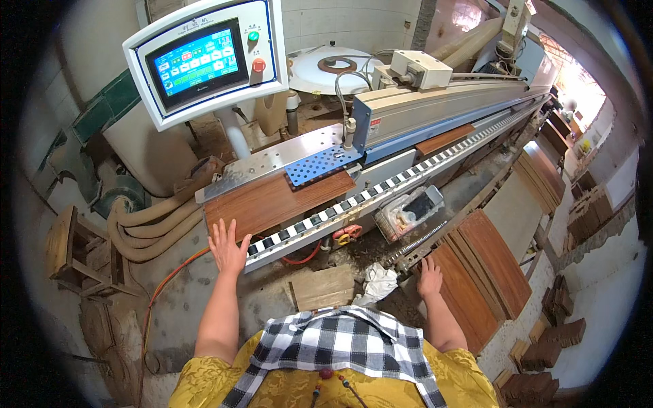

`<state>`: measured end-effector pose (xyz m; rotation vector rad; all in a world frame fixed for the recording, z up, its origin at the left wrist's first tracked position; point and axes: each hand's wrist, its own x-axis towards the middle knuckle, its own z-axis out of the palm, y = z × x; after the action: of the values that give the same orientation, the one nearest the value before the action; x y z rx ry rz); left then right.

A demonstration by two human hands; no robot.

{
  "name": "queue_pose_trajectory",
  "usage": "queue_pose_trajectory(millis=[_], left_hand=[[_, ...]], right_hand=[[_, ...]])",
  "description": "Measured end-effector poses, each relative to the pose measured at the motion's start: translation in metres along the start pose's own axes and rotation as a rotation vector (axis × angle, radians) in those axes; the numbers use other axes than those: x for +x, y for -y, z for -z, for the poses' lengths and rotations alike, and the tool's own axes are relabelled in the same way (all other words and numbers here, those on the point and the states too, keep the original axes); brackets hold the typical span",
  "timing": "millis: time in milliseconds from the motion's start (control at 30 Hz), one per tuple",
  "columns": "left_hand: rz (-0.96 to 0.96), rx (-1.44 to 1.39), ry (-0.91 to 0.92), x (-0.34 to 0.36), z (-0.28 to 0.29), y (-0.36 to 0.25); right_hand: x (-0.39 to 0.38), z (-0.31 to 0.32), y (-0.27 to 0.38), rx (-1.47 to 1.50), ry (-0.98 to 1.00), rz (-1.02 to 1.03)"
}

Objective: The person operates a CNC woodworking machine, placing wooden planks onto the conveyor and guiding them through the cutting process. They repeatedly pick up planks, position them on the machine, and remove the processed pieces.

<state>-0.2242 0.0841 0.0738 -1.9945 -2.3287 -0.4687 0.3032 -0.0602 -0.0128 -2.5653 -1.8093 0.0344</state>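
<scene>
My left hand [228,248] is open, its fingers spread flat against the near left end of a brown wood-grain board [265,204]. That board lies on the infeed of a long edge-banding machine [469,98], its far edge against a metal guide and partly beneath a blue perforated plate [320,165]. A black-and-white roller track [333,215] runs along the board's near side. To the right, my right hand [429,277] rests with fingers extended at the edge of a stack of brown boards [469,299], gripping nothing that I can see.
A control box with a lit screen [198,64] stands at upper left. Below the track are a clear plastic container [401,217], orange-handled scissors [348,234] and crumpled white plastic [377,282]. Ribbed hoses [156,231] lie left. More board stacks [541,177] line the right.
</scene>
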Motion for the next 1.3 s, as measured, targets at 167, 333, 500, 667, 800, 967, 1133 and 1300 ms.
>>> queue_pose_trajectory(millis=[167, 333, 500, 667, 800, 967, 1133, 1300], left_hand=[[0.011, -0.013, 0.008, 0.001, 0.007, -0.007], [0.007, -0.024, -0.010, 0.000, 0.003, -0.003], [0.016, -0.046, 0.017, 0.001, 0.009, -0.008], [0.000, -0.055, -0.006, 0.000, 0.008, -0.005], [0.000, -0.060, -0.001, 0.000, 0.008, -0.006], [0.020, -0.050, 0.033, 0.001, 0.009, -0.007], [0.018, -0.051, 0.027, 0.000, 0.007, -0.003], [-0.004, -0.078, 0.048, 0.002, 0.007, 0.001]], right_hand=[[0.026, -0.032, -0.023, -0.156, 0.179, 0.047], [0.022, -0.024, -0.020, -0.182, 0.142, 0.134], [0.007, -0.036, -0.026, -0.141, 0.101, 0.140], [-0.036, -0.026, -0.015, -0.041, -0.016, 0.111], [-0.072, -0.019, 0.000, 0.113, -0.112, 0.123], [-0.102, -0.070, -0.017, 1.352, 0.201, -0.763], [-0.124, -0.088, -0.068, 2.024, -0.321, -1.440], [-0.129, -0.107, -0.090, 2.076, -0.502, -1.538]])
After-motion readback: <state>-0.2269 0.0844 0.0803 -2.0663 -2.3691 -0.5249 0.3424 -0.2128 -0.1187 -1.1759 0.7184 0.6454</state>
